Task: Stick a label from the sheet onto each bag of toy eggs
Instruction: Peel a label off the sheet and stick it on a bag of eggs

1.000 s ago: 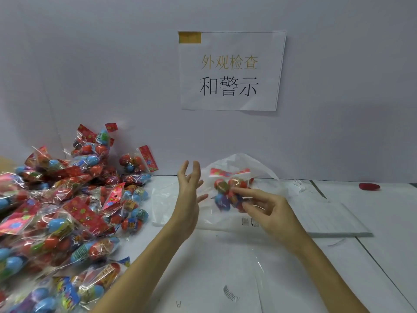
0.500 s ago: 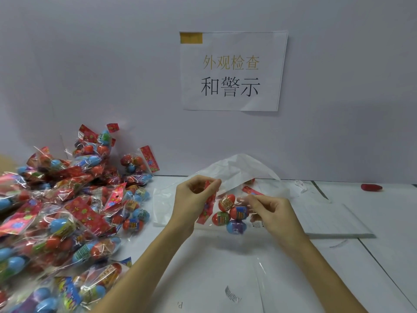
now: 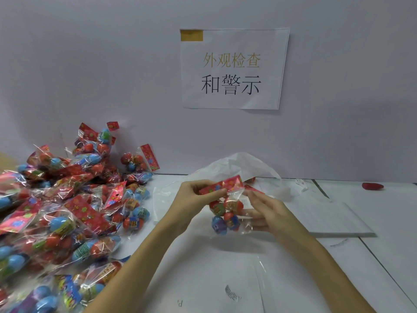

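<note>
I hold one clear bag of toy eggs (image 3: 224,214) above the table's middle. My left hand (image 3: 195,201) pinches its red printed header strip at the left end. My right hand (image 3: 266,213) grips the clear film on the bag's right side, its fingers curled against it, and a small white label shows near the fingertips. Red and blue eggs hang inside the bag below the header. A white label sheet (image 3: 331,219) lies flat on the table just right of my right hand.
A big pile of bagged toy eggs (image 3: 67,211) fills the left side of the table. Crumpled clear plastic (image 3: 239,164) lies behind my hands by the wall. A small red object (image 3: 372,185) sits far right. Loose clear film and paper lie in front.
My left hand went from open in the air to pinching the bag's header. The header has turned from hanging down to level, and the bag is lifted a little.
</note>
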A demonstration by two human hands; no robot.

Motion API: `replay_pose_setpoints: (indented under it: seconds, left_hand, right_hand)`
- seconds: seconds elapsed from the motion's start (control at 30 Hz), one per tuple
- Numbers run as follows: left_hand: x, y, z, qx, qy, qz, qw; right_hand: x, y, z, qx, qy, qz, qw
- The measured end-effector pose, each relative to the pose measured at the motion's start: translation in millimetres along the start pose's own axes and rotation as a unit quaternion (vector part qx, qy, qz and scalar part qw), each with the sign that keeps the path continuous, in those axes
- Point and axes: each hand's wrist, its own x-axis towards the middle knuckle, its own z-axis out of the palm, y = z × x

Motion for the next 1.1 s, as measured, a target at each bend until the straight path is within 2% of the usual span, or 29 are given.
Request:
replay_pose_setpoints:
  seconds: [0.13, 0.27, 0.4, 0.47, 0.53, 0.6, 0.67, 0.8, 0.97, 1.1]
  left_hand:
    - [-4, 2, 9, 0.002, -0.014, 0.012, 1.0]
    - [-6, 4, 7, -0.039, -0.074, -0.011, 0.996]
    - [-5, 2, 10, -0.079, -0.022, -0.025, 0.996]
    - [-6, 2, 9, -0.06, -0.018, -0.013, 0.998]
    - [-8, 1, 8, -0.002, -0.052, 0.009, 0.999]
    - [-9, 2, 13, 0.025, -0.07, 0.025, 0.997]
    - [-10, 4, 20, 0.02, -0.064, 0.032, 0.997]
    - [-10, 8, 22, -0.045, -0.067, -0.01, 0.997]
    - [-9, 4, 19, -0.111, -0.065, -0.022, 0.991]
    - [-8, 5, 21, -0.169, -0.068, -0.032, 0.983]
  right_hand:
    - [1, 4, 6, 0.008, 0.039, -0.056, 0.998]
    - [4, 8, 2, 0.053, 0.086, -0.068, 0.993]
    - [5, 11, 5, 0.081, 0.049, -0.056, 0.994]
    - [4, 11, 9, 0.083, 0.031, -0.075, 0.993]
    - [5, 14, 7, 0.056, 0.036, -0.101, 0.993]
    - [7, 15, 6, -0.025, 0.045, -0.121, 0.991]
    - [9, 18, 4, -0.095, 0.095, -0.136, 0.982]
    - [10, 16, -1, -0.022, 0.195, -0.173, 0.965]
    - [8, 13, 3, -0.001, 0.171, -0.117, 0.978]
    - [6, 5, 2, 0.022, 0.196, -0.093, 0.976]
